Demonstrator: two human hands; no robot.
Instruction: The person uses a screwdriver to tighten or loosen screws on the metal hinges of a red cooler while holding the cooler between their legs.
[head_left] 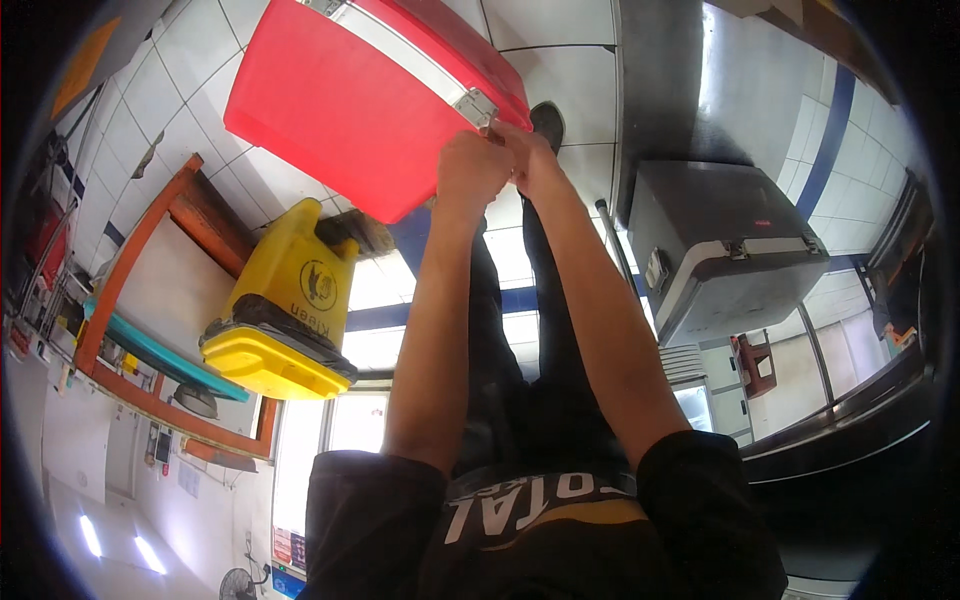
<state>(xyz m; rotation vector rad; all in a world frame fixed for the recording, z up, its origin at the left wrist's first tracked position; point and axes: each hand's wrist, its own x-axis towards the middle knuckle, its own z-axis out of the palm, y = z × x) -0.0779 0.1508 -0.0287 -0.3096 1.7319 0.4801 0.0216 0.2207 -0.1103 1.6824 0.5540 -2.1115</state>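
A red cooler box with a white band round its upper edge stands in front of me, at the top of the head view. On its near right corner is a metal latch. My left hand is closed in a fist just below this latch, close against the box. Beside it my right hand is closed too, its curled fingers at the latch's lower end. The two hands touch or nearly touch. What lies inside the left fist is hidden.
A yellow bin with a black liner stands at left, by an orange-brown wooden frame. At right, a dark grey cooler box sits next to a stainless steel surface. White tiles cover the floor; a dark shoe shows beyond my hands.
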